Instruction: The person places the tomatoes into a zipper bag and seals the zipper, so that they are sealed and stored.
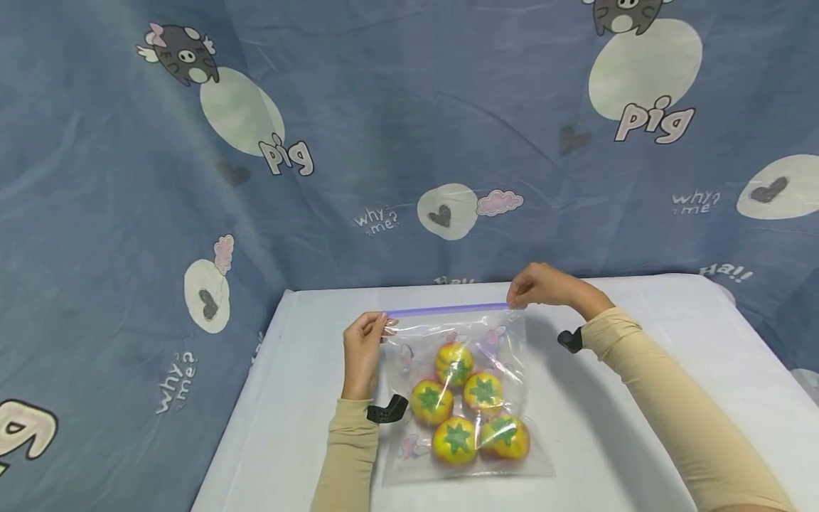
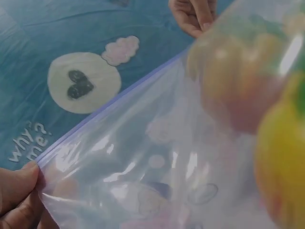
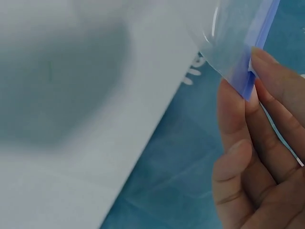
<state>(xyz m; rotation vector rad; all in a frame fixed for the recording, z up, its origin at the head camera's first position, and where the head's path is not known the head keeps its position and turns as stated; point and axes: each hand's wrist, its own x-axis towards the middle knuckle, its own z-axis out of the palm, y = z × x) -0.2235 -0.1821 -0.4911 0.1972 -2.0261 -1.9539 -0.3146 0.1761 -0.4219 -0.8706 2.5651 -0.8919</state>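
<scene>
A clear zip bag (image 1: 399, 466) with a purple zip strip (image 1: 448, 310) along its top edge spans the space between my hands. Several round yellow-red fruits (image 1: 457, 440) with green star-shaped tops show through its plastic. My left hand (image 1: 365, 348) pinches the top left corner; in the left wrist view, thumb and fingers grip the end of the strip (image 2: 114, 98). At the opposite corner my right hand (image 1: 544, 286) pinches the strip's right end. The right wrist view shows that hand (image 3: 267, 143) with its thumb against one face of the strip and fingers behind it.
Under the bag is a table with a white cover (image 1: 307, 370). A blue curtain (image 1: 384, 128) printed with pigs and words hangs behind the table's back edge and along the left. Black devices (image 1: 387, 410) sit on both wrists.
</scene>
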